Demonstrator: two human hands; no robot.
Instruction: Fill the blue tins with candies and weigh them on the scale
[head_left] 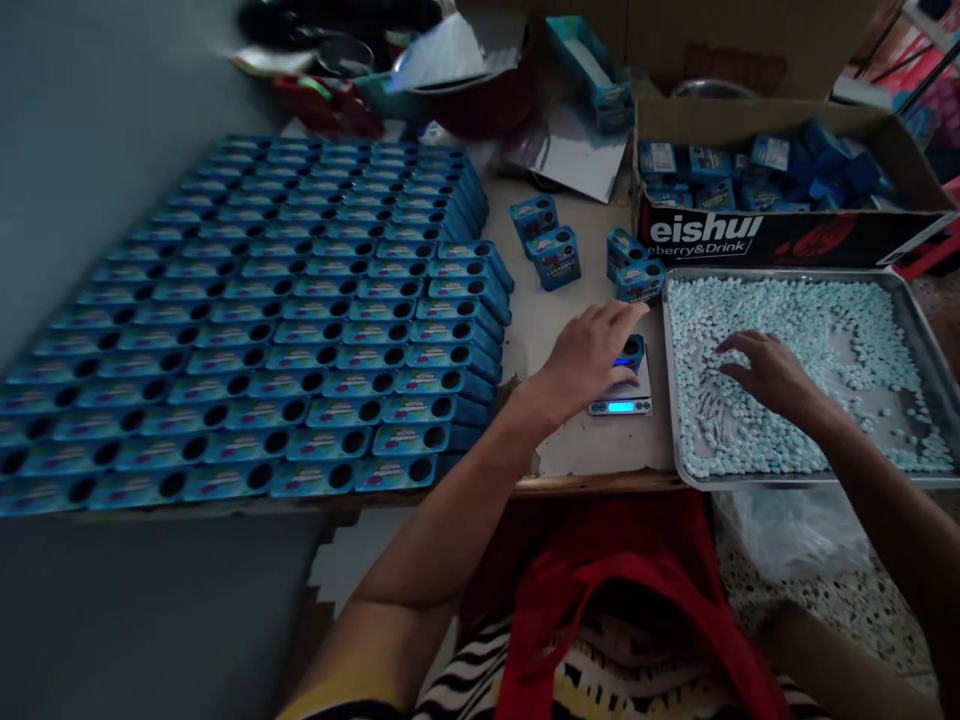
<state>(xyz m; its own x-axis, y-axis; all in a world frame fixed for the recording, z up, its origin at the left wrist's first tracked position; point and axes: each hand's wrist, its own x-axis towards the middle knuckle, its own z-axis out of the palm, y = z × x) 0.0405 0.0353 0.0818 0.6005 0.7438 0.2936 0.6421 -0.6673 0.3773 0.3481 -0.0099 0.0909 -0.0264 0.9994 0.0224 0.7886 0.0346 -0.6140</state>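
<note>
My left hand (592,350) is at a small digital scale (600,407) with a lit blue display. Its fingers and thumb are spread around a small blue candy box (634,350) on the scale, whose dark round opening shows; whether they touch it I cannot make out. Over a metal tray (676,440) of pale blue-white candies (757,435), my right hand (769,375) hovers low with thumb and fingers apart. No candy can be seen in it. Two pairs of blue boxes, one pair including this box (556,258), the other this one (639,280), stand behind the scale.
Rows of blue boxes (300,330) with dark round openings cover the table's left side. Behind the tray stands a cardboard carton (795,238) of loose blue boxes. A dark red bowl (480,105) and a paper sheet (577,155) lie at the back. The table's front edge (600,482) is near.
</note>
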